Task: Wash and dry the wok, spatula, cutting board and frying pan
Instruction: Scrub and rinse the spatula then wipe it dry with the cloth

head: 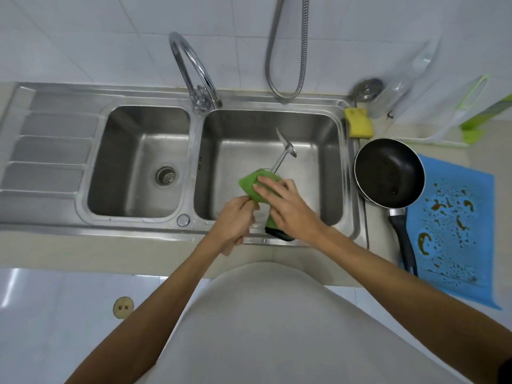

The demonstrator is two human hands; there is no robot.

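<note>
The spatula [282,153] is over the right basin [327,151] of a steel double sink. Its metal blade points far and slightly right, and its shaft runs back towards the person. The two hands are close together on it. The left hand [235,223] is curled into a fist at the near end, so the handle is hidden. The right hand [282,200] wraps a green cloth [255,181] around the shaft, fingers laid over the top.

No writing can be read on anything in view.

The left basin [138,151] has a round drain strainer, and a ribbed draining board [50,151] lies to its left. A curved chrome tap [191,65] rises at the far rim between the basins. A metal hose [288,51] loops down the white-tiled wall [83,37].

A yellow sponge [358,122] sits at the sink's far right corner, with a clear bottle [396,92] just beyond it. On the beige counter [487,156] to the right is the black frying pan [388,170], its handle pointing near. It lies partly on a blue mat [457,217] spotted with brown drops. At the far right, a green-edged cutting board [482,106] leans on the wall. The floor [55,300] is pale and glossy.
</note>
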